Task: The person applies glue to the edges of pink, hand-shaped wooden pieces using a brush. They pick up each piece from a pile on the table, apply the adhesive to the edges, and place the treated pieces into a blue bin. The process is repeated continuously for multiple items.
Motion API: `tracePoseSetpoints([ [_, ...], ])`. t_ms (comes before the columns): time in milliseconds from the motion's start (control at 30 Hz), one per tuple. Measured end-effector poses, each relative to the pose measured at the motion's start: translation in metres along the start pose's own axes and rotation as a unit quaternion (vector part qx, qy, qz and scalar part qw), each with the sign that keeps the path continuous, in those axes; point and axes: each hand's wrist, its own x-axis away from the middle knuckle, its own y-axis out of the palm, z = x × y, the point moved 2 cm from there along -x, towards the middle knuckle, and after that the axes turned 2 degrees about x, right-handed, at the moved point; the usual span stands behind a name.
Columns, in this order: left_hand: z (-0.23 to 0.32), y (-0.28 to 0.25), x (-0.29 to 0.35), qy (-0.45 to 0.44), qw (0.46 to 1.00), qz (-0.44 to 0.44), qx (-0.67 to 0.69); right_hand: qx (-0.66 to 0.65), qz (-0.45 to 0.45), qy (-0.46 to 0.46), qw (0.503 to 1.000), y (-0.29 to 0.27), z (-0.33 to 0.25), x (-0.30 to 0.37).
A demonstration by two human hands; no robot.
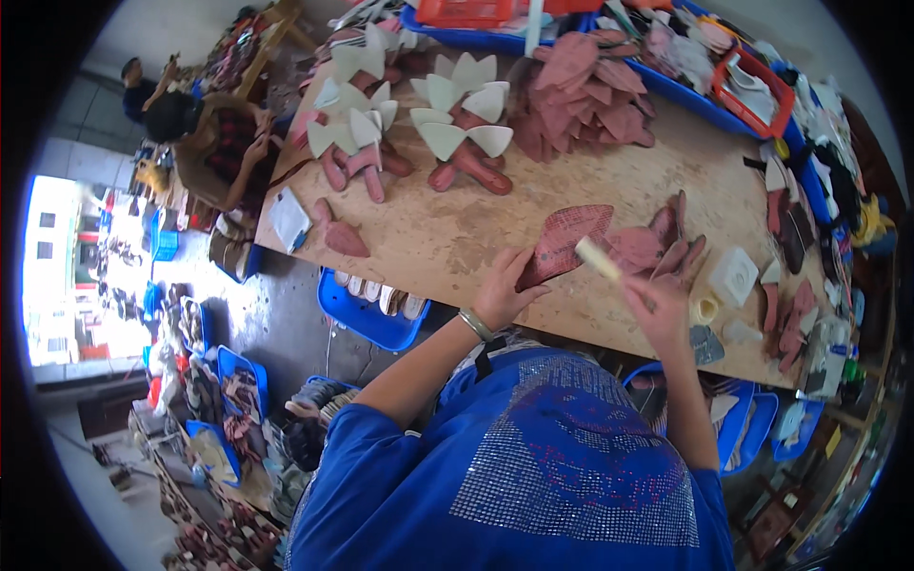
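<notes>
Wooden table (457,238), held red piece (567,240), illegible markings (583,223)

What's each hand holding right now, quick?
Left hand: closed on a reddish patterned piece.
Right hand: closed on a pale stick-like tool.

Left fingers (511,264) hold a reddish piece (576,230), right fingers (642,295) a pale stick (598,259).

Blown-out glare (55,309) at far left
</notes>
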Motion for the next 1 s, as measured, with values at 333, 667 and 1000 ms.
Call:
tracePoseSetpoints([
  [333, -0.153, 0.019, -0.036, -0.343, 0.869, 0.202, 0.294, -0.269, 0.018, 0.225, 0.936, 0.006, 0.020, 0.036],
  [667, -0.246, -0.023, -0.105, -0.257, 0.963, 0.073, -0.039, -0.218, 0.090, 0.325, 0.916, -0.008, 0.049, 0.081],
  [1000, -0.248, -0.014, -0.110, -0.322, 0.901, 0.192, 0.220, -0.233, 0.121, 0.378, 0.888, -0.003, 0.044, 0.087],
])
